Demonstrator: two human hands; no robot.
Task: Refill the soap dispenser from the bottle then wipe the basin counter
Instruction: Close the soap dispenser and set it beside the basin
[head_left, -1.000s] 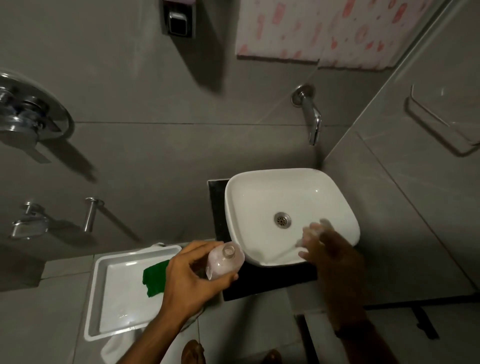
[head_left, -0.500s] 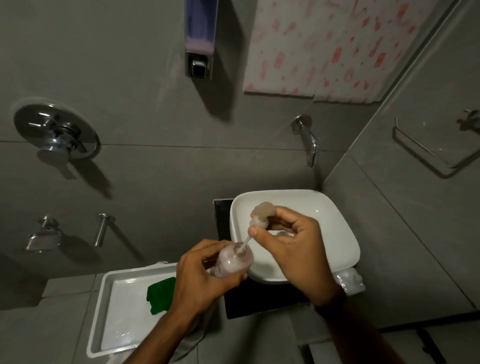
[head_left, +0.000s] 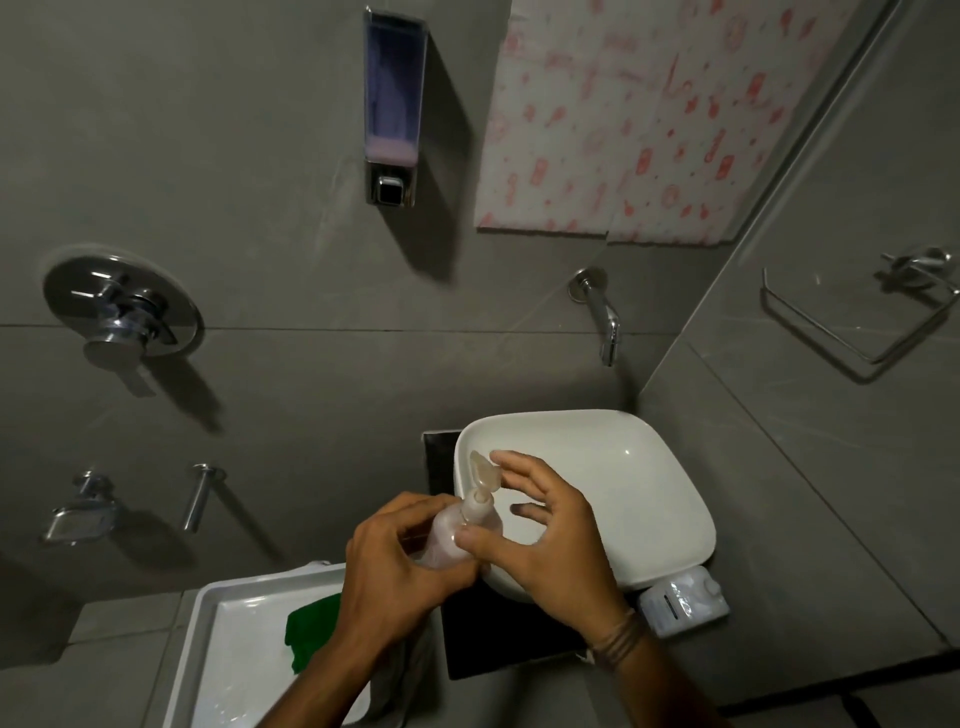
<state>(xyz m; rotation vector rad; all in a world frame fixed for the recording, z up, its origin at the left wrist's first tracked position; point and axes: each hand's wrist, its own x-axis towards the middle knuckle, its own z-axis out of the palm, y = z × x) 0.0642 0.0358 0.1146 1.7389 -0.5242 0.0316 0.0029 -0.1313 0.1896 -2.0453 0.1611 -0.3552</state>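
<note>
The left hand (head_left: 395, 566) grips the body of the pump bottle (head_left: 457, 535), held over the near rim of the basin (head_left: 649, 467). The right hand (head_left: 545, 540) curls round its pump head, thumb at the collar, apparently seating or turning the top. The wall dispenser (head_left: 392, 104) above shows only a low band of pink soap, so whether the refill is finished cannot be told. The green cloth (head_left: 311, 629) lies in the tray (head_left: 234, 670), and the black counter (head_left: 493, 644) looks not yet wiped.

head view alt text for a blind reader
A person's left hand grips a pink soap bottle while the right hand holds its pump, by a white basin. A wall dispenser hangs above; a green cloth lies in a tray.
</note>
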